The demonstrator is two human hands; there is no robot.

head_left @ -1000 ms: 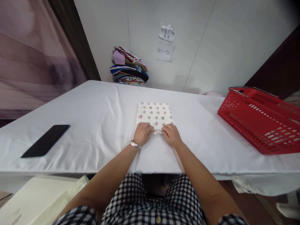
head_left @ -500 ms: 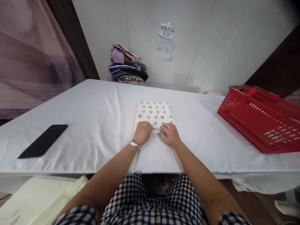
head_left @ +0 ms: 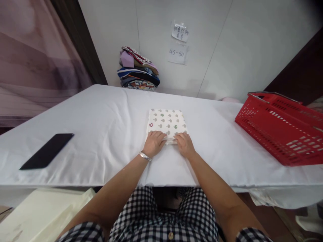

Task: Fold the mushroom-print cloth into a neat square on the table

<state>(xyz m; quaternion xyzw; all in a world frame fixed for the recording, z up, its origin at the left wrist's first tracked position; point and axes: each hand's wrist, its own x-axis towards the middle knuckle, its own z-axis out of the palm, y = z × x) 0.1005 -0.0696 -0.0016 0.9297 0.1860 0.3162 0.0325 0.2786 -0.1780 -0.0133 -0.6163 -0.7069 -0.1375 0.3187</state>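
A folded cream cloth (head_left: 166, 121) printed with small grey, green and red mushrooms lies flat in the middle of the table with the white sheet (head_left: 101, 134). My left hand (head_left: 153, 143), with a silver bracelet at the wrist, grips the cloth's near edge at the left. My right hand (head_left: 185, 144) grips the same edge at the right. Both sets of fingers curl over that edge, and the two hands nearly touch.
A red plastic basket (head_left: 280, 129) stands at the right of the table. A black phone (head_left: 46, 155) lies near the left front edge. A stack of folded clothes (head_left: 138, 70) sits at the back by the wall, under two paper notes (head_left: 178, 43).
My hands stay on the cloth's near edge; the fingers have only shifted a little. The cloth has not moved.
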